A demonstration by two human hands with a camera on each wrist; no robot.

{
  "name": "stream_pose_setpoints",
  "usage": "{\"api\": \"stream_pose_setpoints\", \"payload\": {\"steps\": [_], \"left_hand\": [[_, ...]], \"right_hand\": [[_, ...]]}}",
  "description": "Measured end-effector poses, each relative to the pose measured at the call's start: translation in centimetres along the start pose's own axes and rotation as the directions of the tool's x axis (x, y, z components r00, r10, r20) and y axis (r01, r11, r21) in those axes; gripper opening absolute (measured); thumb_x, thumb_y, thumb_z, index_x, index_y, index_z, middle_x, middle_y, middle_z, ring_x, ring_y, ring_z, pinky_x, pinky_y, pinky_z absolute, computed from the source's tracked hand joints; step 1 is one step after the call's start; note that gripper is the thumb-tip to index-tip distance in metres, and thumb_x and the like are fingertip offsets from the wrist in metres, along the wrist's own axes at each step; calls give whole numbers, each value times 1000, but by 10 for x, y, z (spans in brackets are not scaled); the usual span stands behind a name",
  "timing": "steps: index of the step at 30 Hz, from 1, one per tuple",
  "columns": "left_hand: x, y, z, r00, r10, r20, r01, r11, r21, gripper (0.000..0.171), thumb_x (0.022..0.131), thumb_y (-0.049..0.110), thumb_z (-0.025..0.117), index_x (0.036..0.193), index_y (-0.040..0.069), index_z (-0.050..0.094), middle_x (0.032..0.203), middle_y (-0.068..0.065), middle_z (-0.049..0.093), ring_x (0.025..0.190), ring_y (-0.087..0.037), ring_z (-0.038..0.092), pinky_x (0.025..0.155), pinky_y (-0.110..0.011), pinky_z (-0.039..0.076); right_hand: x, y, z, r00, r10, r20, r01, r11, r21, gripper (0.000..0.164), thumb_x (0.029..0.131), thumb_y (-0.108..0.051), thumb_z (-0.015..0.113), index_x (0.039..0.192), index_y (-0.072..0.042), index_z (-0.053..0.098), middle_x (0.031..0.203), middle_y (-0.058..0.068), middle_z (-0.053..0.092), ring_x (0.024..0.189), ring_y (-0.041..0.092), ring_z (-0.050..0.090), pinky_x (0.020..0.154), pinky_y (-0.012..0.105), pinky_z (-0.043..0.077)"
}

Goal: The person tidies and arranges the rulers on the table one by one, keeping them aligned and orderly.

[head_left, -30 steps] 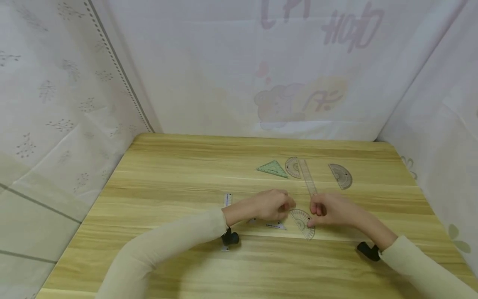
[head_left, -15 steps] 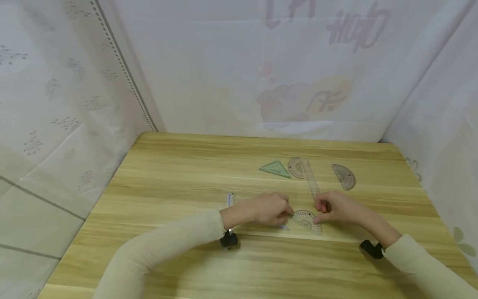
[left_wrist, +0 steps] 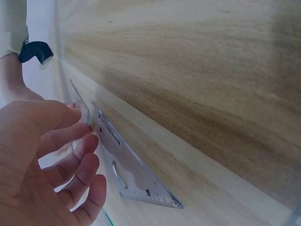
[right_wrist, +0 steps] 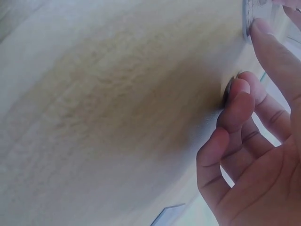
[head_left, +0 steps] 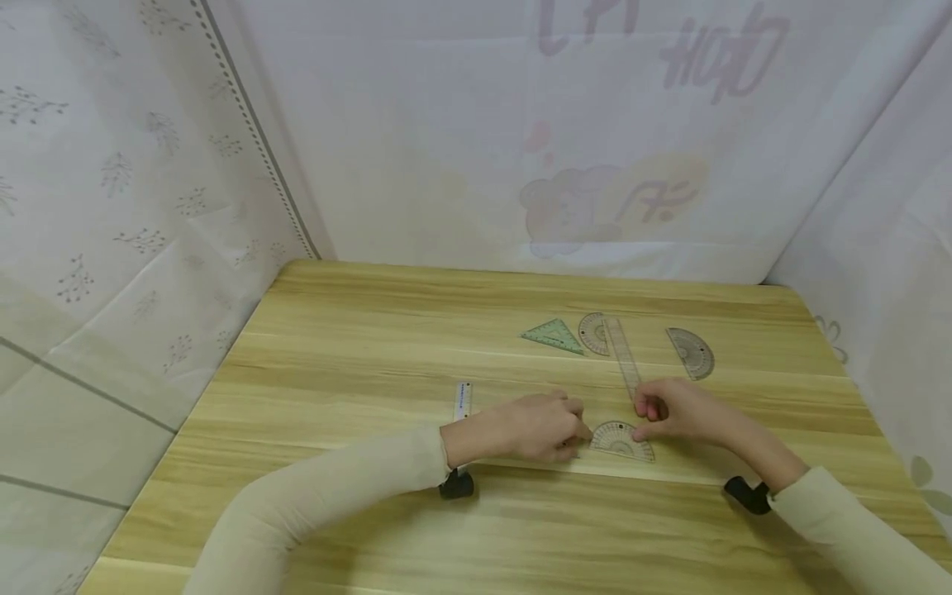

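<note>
A clear protractor (head_left: 621,441) lies between the two hands, its curved side facing away from me. My left hand (head_left: 531,426) touches its left corner with loosely bent fingers. In the left wrist view, a clear set square (left_wrist: 134,165) lies beside those fingers; the hand mostly hides it in the head view. My right hand (head_left: 684,411) has its thumb on the protractor's right side. The curled fingers of that hand are at the near end of a clear ruler (head_left: 621,355). In the right wrist view, a small dark edge (right_wrist: 228,92) shows at the fingertips.
Farther back on the wooden table (head_left: 335,347) lie a green set square (head_left: 554,336), a second protractor (head_left: 592,332) by the ruler's far end and a darker protractor (head_left: 692,353). Another ruler (head_left: 463,398) passes under my left wrist. Printed cloth (head_left: 416,149) hangs behind the table.
The near protractor has turned counterclockwise, bringing its straight edge almost level. My left hand has shifted to its left corner, covering more of the set square. The right thumb stays on it.
</note>
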State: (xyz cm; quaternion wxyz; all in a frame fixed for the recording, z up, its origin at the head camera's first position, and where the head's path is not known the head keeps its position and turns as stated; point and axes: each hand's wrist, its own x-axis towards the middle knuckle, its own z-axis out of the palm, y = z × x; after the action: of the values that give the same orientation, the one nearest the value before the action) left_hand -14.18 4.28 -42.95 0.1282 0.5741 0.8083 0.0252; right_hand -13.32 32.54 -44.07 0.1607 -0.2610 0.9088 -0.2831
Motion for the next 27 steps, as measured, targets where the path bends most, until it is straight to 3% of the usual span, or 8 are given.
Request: {"api": "stream_pose_setpoints", "payload": {"steps": [6,16,21,27], "left_hand": [[-2,4,-1,1000,25,-3,-25,999,45,33,100,29,67,132,20,70,109,4,61,91,-8,51,80,-20,43],[1,7,0,999,51,-12,-50,995,82,32,99,27,68,130,21,71,108,3,60,92,-9,51,81,-22,44],[2,6,-1,998,57,-20,-56,997,61,26,99,24,67,124,21,71,104,4,59,92,-10,52,81,-23,45],[-3,-1,-2,999,4,-38,-5,1000,-31,27,99,24,67,125,18,71,96,7,54,85,-8,49,77,-20,43]], "right_hand": [[-3,-1,-1,1000,-25,13,25,1000,-15,34,80,-36,88,81,-18,59,71,-8,53,62,5,46,56,25,40],[-5,-2,-4,998,-37,46,37,999,2,34,82,-36,86,83,-17,59,72,-8,51,63,6,46,57,25,40],[-7,1,-4,998,-36,48,35,999,14,34,82,-36,86,83,-17,58,72,-7,52,64,6,47,57,25,40],[-10,5,-3,998,-41,52,41,999,6,33,82,-35,86,84,-18,59,73,-8,53,64,5,47,57,25,41]]}}
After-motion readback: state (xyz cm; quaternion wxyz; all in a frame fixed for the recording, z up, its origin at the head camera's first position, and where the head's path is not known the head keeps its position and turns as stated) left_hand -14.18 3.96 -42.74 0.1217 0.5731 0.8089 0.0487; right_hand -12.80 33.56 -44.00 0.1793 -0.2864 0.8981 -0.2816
